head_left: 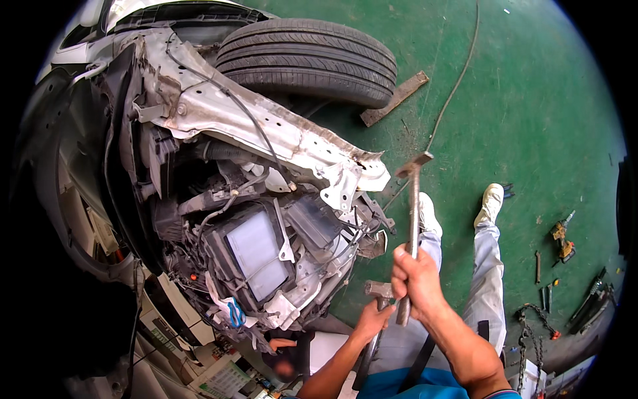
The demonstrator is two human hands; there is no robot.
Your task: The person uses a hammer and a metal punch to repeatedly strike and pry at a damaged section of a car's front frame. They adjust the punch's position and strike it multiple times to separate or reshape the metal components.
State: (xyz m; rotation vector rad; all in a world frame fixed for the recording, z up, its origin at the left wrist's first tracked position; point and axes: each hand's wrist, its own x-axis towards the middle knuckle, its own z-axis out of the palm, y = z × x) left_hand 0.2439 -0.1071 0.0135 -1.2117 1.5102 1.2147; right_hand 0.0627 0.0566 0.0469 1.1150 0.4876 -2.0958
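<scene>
Right hand (419, 279) clenched round long grey metal hammer (415, 213); left hand (370, 324), beside it, gripping blocky brown-metal hammer (378, 289); slack grip risks clash

Hammerheads (415, 164) look dull metal; the tyre (306, 60), matt rubber.

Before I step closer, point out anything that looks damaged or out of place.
The white metal rail beside the tire looks damaged: its right end is ragged and bent rather than cleanly edged.
</scene>
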